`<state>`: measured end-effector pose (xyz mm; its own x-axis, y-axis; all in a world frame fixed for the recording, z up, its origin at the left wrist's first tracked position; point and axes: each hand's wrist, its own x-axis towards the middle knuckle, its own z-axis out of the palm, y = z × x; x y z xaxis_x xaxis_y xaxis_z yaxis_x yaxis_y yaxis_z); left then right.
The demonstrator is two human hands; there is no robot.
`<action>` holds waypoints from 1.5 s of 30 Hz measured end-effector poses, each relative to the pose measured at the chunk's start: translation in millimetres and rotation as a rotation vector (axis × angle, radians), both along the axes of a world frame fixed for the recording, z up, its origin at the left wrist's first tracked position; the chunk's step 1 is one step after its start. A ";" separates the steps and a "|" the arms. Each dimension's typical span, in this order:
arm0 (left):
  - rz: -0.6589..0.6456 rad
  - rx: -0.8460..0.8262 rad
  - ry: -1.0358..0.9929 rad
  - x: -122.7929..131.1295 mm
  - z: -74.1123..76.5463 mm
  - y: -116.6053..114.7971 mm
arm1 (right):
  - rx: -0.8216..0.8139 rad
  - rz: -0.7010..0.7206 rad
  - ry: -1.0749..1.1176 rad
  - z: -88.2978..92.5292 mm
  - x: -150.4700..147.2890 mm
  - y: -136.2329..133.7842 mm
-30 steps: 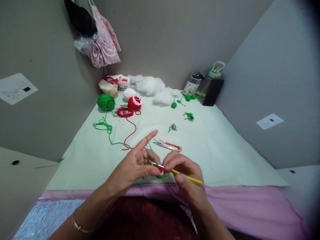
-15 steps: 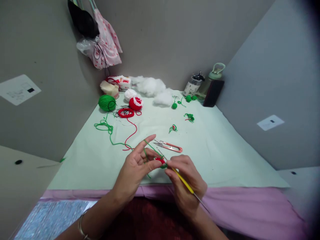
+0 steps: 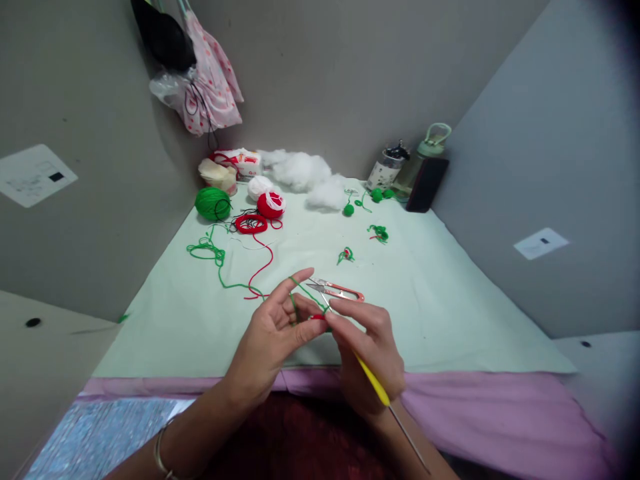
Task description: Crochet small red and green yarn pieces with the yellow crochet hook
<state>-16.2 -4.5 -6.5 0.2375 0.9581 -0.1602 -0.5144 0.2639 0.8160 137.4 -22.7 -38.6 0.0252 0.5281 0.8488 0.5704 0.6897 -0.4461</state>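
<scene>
Between thumb and fingers, my left hand [image 3: 273,333] pinches a small red and green crochet piece [image 3: 318,317], most of it covered by fingers. Green yarn [image 3: 305,291] runs over the raised left index finger down to the piece. My right hand [image 3: 367,347] is closed around a crochet hook [image 3: 373,380] with a yellow grip; its metal shaft reaches to the top of the piece, and its rear end points down toward my right forearm. Just beyond the hands lie thread snips [image 3: 340,291] with orange handles.
Toward the back left sit a green yarn ball [image 3: 213,204], a red and white ball [image 3: 271,205] and a red crocheted ring [image 3: 251,224]. White stuffing [image 3: 303,172] lies along the back wall. A bottle [image 3: 425,157] and a dark phone [image 3: 428,185] stand back right. Small green pieces [image 3: 345,255] lie mid-table.
My right hand has turned and shifted slightly left, its fingers now covering more of the crochet piece. The hook's rear end has swung lower and steeper. My left hand stays nearly the same.
</scene>
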 end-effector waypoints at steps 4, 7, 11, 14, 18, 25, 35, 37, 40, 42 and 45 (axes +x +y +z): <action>-0.037 -0.007 -0.008 0.4 0.8 0.9 | 0.067 0.003 -0.090 -5.6 4.4 0.0; 0.009 0.066 0.066 0.9 0.7 -0.5 | 0.134 0.010 -0.172 -4.3 7.4 -2.5; 0.199 0.286 0.263 2.7 -4.0 -3.9 | 0.152 -0.032 -0.135 1.6 6.3 -6.4; 0.321 0.516 0.413 2.9 -11.4 -5.4 | 0.108 -0.002 -0.176 8.7 6.6 -8.4; 0.382 0.712 0.502 0.5 -17.9 -5.3 | 0.103 0.073 -0.248 17.0 9.7 -9.8; 0.384 0.782 0.517 -3.0 -19.9 -5.5 | 0.095 0.128 -0.236 15.5 9.6 -12.1; 0.437 0.923 0.543 -7.4 -26.0 -2.7 | -0.007 0.150 -0.226 28.0 10.4 -16.7; 0.443 0.964 0.569 -9.4 -27.8 -1.8 | -0.029 0.157 -0.227 31.8 10.4 -17.2; 0.445 1.032 0.626 -11.6 -29.2 -0.7 | -0.069 0.145 -0.222 34.2 9.2 -17.8; 0.446 1.050 0.652 -12.2 -29.2 -0.1 | -0.082 0.140 -0.210 33.8 7.7 -17.8; 0.460 1.042 0.683 -13.0 -28.8 0.6 | -0.081 0.146 -0.200 33.6 5.7 -17.3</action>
